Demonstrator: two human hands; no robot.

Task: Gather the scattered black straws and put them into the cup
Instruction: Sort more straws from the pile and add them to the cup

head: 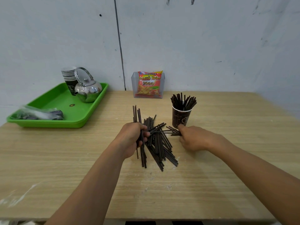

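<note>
A heap of black straws (pixel 159 146) lies on the wooden table (pixel 227 159) between my two hands. My left hand (pixel 132 138) is shut on a bundle of black straws (pixel 136 113) that stands nearly upright, its ends sticking out above and below the fist. My right hand (pixel 194 138) pinches a few straws (pixel 172 130) lying flat just in front of the cup. The dark brown paper cup (pixel 181 118) stands upright behind my right hand, with several straws (pixel 183 100) fanned out of its top.
A green tray (pixel 53 101) at the back left holds a steel kettle (pixel 88 90), a stack of paper cups (pixel 69 77) and a plastic bag (pixel 40 113). A clear box with a snack packet (pixel 148 84) stands against the wall.
</note>
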